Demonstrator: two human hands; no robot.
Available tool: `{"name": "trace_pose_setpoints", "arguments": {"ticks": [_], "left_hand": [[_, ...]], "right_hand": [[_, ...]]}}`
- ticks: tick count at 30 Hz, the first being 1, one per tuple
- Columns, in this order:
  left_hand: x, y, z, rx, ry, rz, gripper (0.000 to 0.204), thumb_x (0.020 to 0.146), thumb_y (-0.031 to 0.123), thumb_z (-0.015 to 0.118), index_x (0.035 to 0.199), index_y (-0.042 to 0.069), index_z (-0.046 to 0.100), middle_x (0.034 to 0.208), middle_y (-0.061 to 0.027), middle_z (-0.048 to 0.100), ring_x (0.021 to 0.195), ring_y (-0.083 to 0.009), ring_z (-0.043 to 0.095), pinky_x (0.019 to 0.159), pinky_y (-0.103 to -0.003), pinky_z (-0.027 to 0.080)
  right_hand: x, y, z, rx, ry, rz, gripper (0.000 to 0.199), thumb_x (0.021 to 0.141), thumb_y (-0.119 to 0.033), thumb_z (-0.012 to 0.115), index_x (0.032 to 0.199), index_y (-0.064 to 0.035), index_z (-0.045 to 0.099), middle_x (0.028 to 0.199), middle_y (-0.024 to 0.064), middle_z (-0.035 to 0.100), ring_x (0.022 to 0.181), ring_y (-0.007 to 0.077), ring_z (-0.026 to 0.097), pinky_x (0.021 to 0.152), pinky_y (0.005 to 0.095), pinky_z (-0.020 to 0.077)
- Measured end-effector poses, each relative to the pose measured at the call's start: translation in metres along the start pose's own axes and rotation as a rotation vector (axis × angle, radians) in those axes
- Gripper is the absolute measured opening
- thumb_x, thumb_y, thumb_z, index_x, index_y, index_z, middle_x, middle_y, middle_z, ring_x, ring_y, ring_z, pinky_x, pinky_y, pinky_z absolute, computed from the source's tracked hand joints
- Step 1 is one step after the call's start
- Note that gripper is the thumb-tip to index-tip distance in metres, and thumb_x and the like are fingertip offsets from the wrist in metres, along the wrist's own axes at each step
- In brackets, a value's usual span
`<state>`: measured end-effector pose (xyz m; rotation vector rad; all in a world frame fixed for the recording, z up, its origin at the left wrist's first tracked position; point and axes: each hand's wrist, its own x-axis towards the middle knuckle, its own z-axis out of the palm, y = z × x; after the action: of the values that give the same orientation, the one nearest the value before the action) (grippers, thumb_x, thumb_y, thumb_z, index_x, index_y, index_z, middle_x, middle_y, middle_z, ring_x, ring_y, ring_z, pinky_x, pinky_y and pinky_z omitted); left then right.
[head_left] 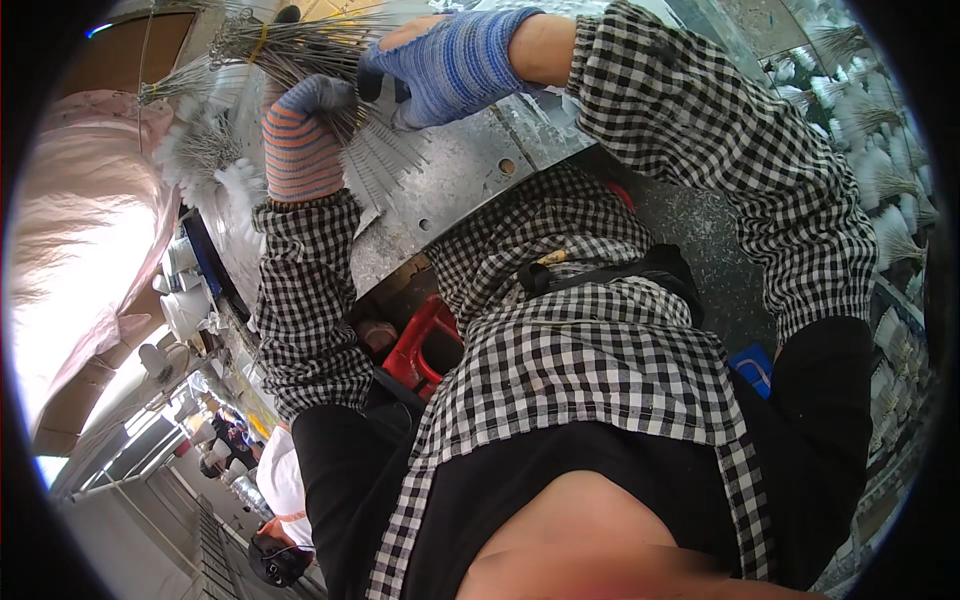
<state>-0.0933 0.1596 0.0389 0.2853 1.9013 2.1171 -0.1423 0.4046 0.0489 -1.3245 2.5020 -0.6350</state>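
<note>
My left hand (300, 145) is closed around a fan of thin wires (300, 45) on the metal table (470, 170), and my right hand (450, 65) pinches them from above; I judge a firm, even grip keeps them aligned. White tufted bundles (870, 130) pile up to my right, and a red stool (425, 345) sits below.

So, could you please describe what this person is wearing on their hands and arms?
Both hands wear knitted work gloves: the left hand in grey-blue with orange stripes, the right hand in blue with paler stripes. Both forearms are covered by black-and-white checked oversleeves, gathered at the wrists, over black upper sleeves.
</note>
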Motion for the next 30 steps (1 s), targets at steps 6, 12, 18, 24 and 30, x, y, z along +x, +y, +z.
{"name": "trace_pose_setpoints", "arguments": {"ticks": [6, 12, 18, 24, 30], "left_hand": [[0.007, -0.007, 0.044, 0.036, 0.149, 0.101, 0.017, 0.101, 0.001, 0.055, 0.113, -0.002, 0.066, 0.11, -0.0101, 0.072, 0.096, -0.0169, 0.069, 0.09, -0.029, 0.058], [0.028, -0.018, 0.055, 0.509, 0.222, 0.405, 0.03, 0.095, 0.012, 0.066, 0.124, 0.007, 0.064, 0.123, -0.0066, 0.067, 0.103, -0.0192, 0.067, 0.092, -0.034, 0.055], [0.065, 0.012, 0.095, 0.532, 0.095, 0.398, 0.047, 0.092, 0.002, 0.067, 0.135, 0.006, 0.05, 0.119, 0.0, 0.055, 0.102, -0.0087, 0.052, 0.09, -0.025, 0.045], [0.082, 0.011, 0.097, 0.788, 0.043, 0.743, 0.049, 0.09, -0.003, 0.062, 0.136, 0.006, 0.048, 0.12, -0.0037, 0.055, 0.113, -0.0151, 0.052, 0.101, -0.031, 0.042], [0.082, 0.018, 0.091, 0.814, 0.007, 0.717, 0.049, 0.088, -0.006, 0.062, 0.134, 0.003, 0.049, 0.122, -0.0057, 0.057, 0.116, -0.0165, 0.054, 0.101, -0.032, 0.044]], "right_hand": [[-0.033, 0.002, 0.002, 0.15, 0.085, 0.055, 0.041, 0.078, -0.03, 0.072, 0.111, -0.0051, 0.069, 0.1, 0.0164, 0.071, 0.094, 0.0304, 0.071, 0.087, 0.0414, 0.0575], [-0.035, 0.018, 0.008, -0.067, 0.11, -0.003, 0.029, 0.087, -0.027, 0.069, 0.106, -0.006, 0.072, 0.1, 0.0141, 0.074, 0.092, 0.0288, 0.073, 0.086, 0.0408, 0.0594], [-0.033, 0.082, 0.029, -0.328, 0.312, -0.753, 0.027, 0.092, -0.025, 0.061, 0.103, -0.0003, 0.064, 0.096, 0.0213, 0.069, 0.091, 0.0379, 0.068, 0.081, 0.0436, 0.0542], [-0.053, 0.082, 0.01, -0.362, 0.07, -0.606, 0.031, 0.093, -0.026, 0.06, 0.111, -0.0023, 0.066, 0.104, 0.0182, 0.068, 0.096, 0.0364, 0.068, 0.085, 0.044, 0.0539], [-0.059, 0.049, -0.024, 0.037, -0.187, -0.046, 0.032, 0.097, -0.026, 0.057, 0.121, -0.005, 0.064, 0.116, 0.0176, 0.067, 0.104, 0.0395, 0.066, 0.089, 0.0465, 0.0529]]}}
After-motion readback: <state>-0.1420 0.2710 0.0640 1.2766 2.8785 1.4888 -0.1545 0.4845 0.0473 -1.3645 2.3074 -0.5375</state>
